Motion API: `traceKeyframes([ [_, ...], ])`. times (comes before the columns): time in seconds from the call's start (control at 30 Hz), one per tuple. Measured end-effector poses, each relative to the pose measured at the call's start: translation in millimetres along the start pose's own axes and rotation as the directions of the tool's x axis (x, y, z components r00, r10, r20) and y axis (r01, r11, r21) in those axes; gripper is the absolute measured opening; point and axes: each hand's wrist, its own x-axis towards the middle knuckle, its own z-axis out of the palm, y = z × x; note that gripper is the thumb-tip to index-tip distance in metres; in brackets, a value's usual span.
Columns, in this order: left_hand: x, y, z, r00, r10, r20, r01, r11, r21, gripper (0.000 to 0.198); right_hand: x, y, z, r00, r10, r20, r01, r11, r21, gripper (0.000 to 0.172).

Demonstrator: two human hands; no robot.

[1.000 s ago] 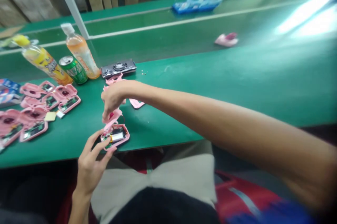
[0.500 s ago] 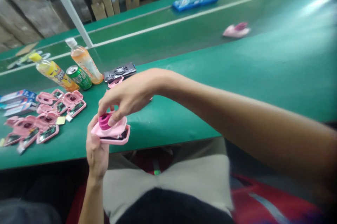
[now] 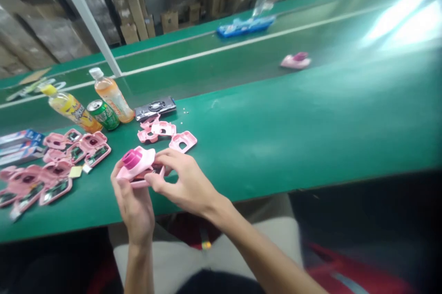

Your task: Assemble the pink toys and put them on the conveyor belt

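Observation:
A pink toy camera (image 3: 138, 165) with a magenta lens ring is held between my hands above the table's near edge. Its front cover sits askew on the back shell, and dark inner parts show in the gap. My left hand (image 3: 136, 206) is closed around its left side and underside. On the right, my right hand (image 3: 181, 181) pinches the shell's edge, thumb in front and fingers behind. Just beyond lie several loose pink front covers (image 3: 164, 129). To the left, several opened pink camera shells (image 3: 57, 167) with green circuit boards rest on the table.
Behind stand a yellow-capped bottle (image 3: 71, 109), a green can (image 3: 102, 114), an orange drink bottle (image 3: 112, 94) and a phone (image 3: 155, 109). Blue-and-white boxes (image 3: 20, 147) lie far left. On the conveyor belt are another pink camera (image 3: 296, 60) and a blue tray (image 3: 246, 27).
My right hand has come off the magenta lens and moved down to the shell's right edge. The front cover has tilted up. The pink covers behind are now uncovered by my arm.

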Motion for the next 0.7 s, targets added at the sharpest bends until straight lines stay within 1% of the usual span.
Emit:
traceKeyframes([
  [0.03, -1.4, -1.3, 2.9, 1.000, -0.018, -0.008, 0.018, 1.000, 0.002, 0.026, -1.5, 2.0, 1.9, 1.000, -0.017, -0.014, 0.017, 1.000, 0.000, 0.013],
  [0.07, -2.4, -2.7, 5.5, 1.000, -0.025, -0.015, 0.025, 1.000, 0.005, 0.027, -2.7, 3.6, 2.8, 0.999, -0.039, -0.024, 0.038, 0.999, -0.010, 0.012],
  [0.1, -3.0, -4.2, 7.9, 0.999, -0.031, -0.018, 0.031, 1.000, 0.005, 0.028, -3.8, 5.4, 2.9, 0.997, -0.061, -0.043, 0.060, 0.998, -0.025, 0.015],
  [0.2, -3.6, -9.2, 13.2, 0.997, -0.072, -0.024, 0.072, 0.997, 0.012, 0.034, -7.9, 12.5, 2.5, 0.980, -0.123, -0.157, 0.110, 0.990, -0.088, 0.021],
  [0.3, -3.2, -13.8, 16.5, 0.988, -0.152, -0.012, 0.153, 0.987, 0.052, 0.033, -12.3, 22.8, 6.0, 0.958, -0.116, -0.261, 0.089, 0.990, -0.113, 0.020],
  [0.37, -2.5, -16.8, 17.4, 0.983, -0.182, 0.010, 0.181, 0.981, 0.064, 0.031, -14.5, 29.7, 10.4, 0.949, -0.031, -0.314, 0.028, 1.000, -0.014, 0.018],
  [0.43, -1.5, -20.7, 16.8, 0.980, -0.194, 0.034, 0.192, 0.980, 0.054, 0.029, -15.5, 35.4, 14.0, 0.921, 0.133, -0.366, -0.065, 0.979, 0.193, 0.015],
  [0.47, -1.1, -23.0, 15.5, 0.979, -0.201, 0.047, 0.198, 0.979, 0.050, 0.028, -15.6, 37.6, 14.7, 0.903, 0.219, -0.371, -0.107, 0.948, 0.299, 0.021],
  [0.5, -1.0, -25.4, 13.4, 0.976, -0.209, 0.061, 0.206, 0.977, 0.056, 0.028, -15.5, 39.3, 14.2, 0.890, 0.286, -0.354, -0.144, 0.915, 0.377, 0.031],
  [0.53, -1.3, -27.9, 10.5, 0.972, -0.221, 0.076, 0.215, 0.973, 0.080, 0.029, -15.4, 40.3, 12.6, 0.888, 0.328, -0.322, -0.176, 0.890, 0.420, 0.038],
  [0.57, -2.2, -30.2, 7.0, 0.967, -0.238, 0.094, 0.226, 0.966, 0.123, 0.031, -15.3, 40.7, 10.0, 0.896, 0.347, -0.276, -0.206, 0.877, 0.434, 0.040],
  [0.63, -5.5, -33.4, -1.4, 0.951, -0.280, 0.130, 0.243, 0.939, 0.241, 0.038, -16.0, 39.6, 2.4, 0.920, 0.359, -0.156, -0.265, 0.865, 0.426, 0.033],
  [0.7, -9.6, -33.7, -9.8, 0.937, -0.308, 0.163, 0.242, 0.911, 0.334, 0.043, -19.2, 36.1, -6.4, 0.926, 0.373, -0.053, -0.316, 0.846, 0.429, 0.029],
])
